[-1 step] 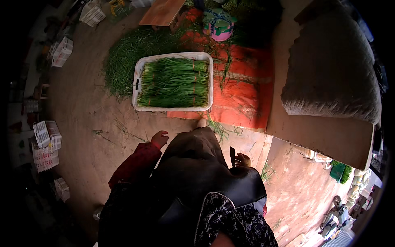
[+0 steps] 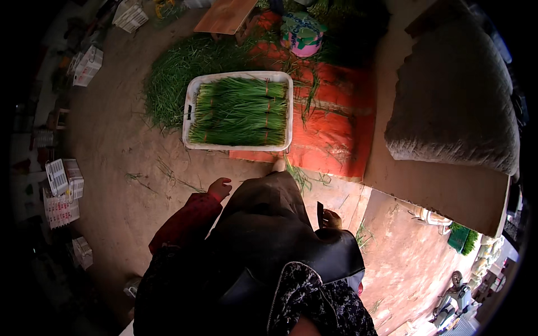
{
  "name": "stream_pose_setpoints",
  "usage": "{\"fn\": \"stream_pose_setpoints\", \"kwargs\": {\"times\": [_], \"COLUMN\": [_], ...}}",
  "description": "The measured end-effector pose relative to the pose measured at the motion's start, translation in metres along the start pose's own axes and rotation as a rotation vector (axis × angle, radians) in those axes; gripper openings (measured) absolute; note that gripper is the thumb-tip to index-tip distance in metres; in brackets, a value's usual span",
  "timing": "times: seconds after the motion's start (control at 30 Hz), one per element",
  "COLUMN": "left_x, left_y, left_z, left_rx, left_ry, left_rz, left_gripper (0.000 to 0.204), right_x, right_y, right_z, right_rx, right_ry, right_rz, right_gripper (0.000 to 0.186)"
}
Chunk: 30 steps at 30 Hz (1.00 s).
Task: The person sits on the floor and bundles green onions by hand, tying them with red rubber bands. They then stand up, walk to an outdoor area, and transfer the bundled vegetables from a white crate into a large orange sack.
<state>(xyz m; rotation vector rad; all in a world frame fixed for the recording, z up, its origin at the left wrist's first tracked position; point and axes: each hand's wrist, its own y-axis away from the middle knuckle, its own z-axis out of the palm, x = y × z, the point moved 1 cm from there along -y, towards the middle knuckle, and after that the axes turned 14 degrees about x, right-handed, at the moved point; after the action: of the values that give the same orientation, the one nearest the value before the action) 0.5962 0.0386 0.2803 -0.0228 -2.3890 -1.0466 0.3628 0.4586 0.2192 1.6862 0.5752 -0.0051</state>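
My left hand (image 2: 221, 189), in a red sleeve, hangs beside the dark apron (image 2: 252, 218) with loosely bent fingers and nothing seen in them. On the other side of the apron, my right hand (image 2: 332, 219) has curled fingers against a dark flat strip (image 2: 320, 215) that stands upright; its kind cannot be made out. In front of me, apart from both hands, sits a white plastic crate (image 2: 240, 148). Rows of long green leafy stalks (image 2: 238, 112), tied in bundles with reddish bands, fill it.
Loose green leaves (image 2: 168, 84) are heaped beyond the crate, left of an orange sheet (image 2: 330, 134). A low wooden bench (image 2: 227, 15) and a pink-and-green tub (image 2: 302, 36) stand farther back. Grey padded cloth (image 2: 451, 112) covers a board at right. White crates (image 2: 61, 210) line the left.
The whole view has shifted slightly, so the crate and bench appear a little farther right. Both hands keep nearly the same pose.
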Motion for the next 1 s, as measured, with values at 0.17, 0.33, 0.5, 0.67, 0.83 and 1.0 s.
{"fn": "stream_pose_setpoints", "kwargs": {"times": [0.17, 0.33, 0.5, 0.67, 0.83, 1.0], "left_x": [-0.027, -0.011, 0.048, 0.108, 0.129, 0.269], "left_y": [-0.005, -0.026, -0.058, -0.108, -0.179, -0.216], "left_z": [0.023, 0.043, 0.061, 0.099, 0.09, 0.135], "left_rx": [0.036, 0.008, -0.009, -0.049, -0.086, -0.08], "left_ry": [-0.213, -0.215, -0.283, -0.185, -0.18, -0.317], "left_rz": [-0.045, -0.025, -0.056, -0.047, -0.105, 0.029], "left_gripper": [0.045, 0.048, 0.05, 0.051, 0.059, 0.051], "right_x": [-0.011, -0.015, -0.092, -0.2, -0.302, -0.353], "right_y": [0.02, -0.023, -0.022, -0.034, -0.051, -0.112], "right_z": [-0.018, -0.063, -0.056, -0.017, 0.06, 0.047], "right_rx": [-0.016, -0.01, -0.056, -0.137, -0.335, -0.492], "right_ry": [-0.031, -0.159, -0.269, -0.164, -0.045, -0.275], "right_rz": [0.006, 0.116, 0.121, -0.006, -0.011, 0.039], "right_gripper": [0.03, 0.032, 0.033, 0.036, 0.041, 0.046]}}
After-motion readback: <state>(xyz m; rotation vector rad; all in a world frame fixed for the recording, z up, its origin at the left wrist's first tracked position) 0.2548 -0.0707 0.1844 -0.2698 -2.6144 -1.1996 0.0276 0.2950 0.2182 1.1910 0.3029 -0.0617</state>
